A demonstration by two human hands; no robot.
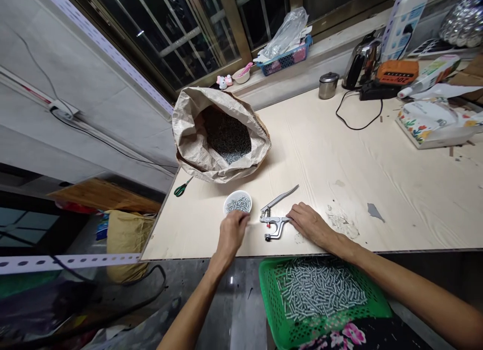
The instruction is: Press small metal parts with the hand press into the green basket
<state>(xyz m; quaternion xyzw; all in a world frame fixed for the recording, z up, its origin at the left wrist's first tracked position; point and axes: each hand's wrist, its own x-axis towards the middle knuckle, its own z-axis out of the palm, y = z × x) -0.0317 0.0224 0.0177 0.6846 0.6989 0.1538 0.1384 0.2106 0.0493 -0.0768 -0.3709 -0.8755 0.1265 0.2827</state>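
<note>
My left hand (231, 233) is at the near rim of a small white bowl (226, 207) full of small metal pins or screws (239, 204). Its thumb and fingers are pinched together, and whatever lies between them is too small to make out. To the right, silver snap-fastener pliers (278, 228) lie on the table with a spring and a red tip in their jaws. Their handles are spread apart. My right hand (307, 222) has its fingers closed on the end of the lower handle, while the upper handle (283, 196) sticks out free.
Behind the bowl stands an open paper sack (188, 154) of small metal parts. Green scissors (181, 189) lie at the table's left edge. Below the front edge is a green basket (268, 294) of metal pieces. A kettle (362, 63) and tissue pack (430, 119) sit back right.
</note>
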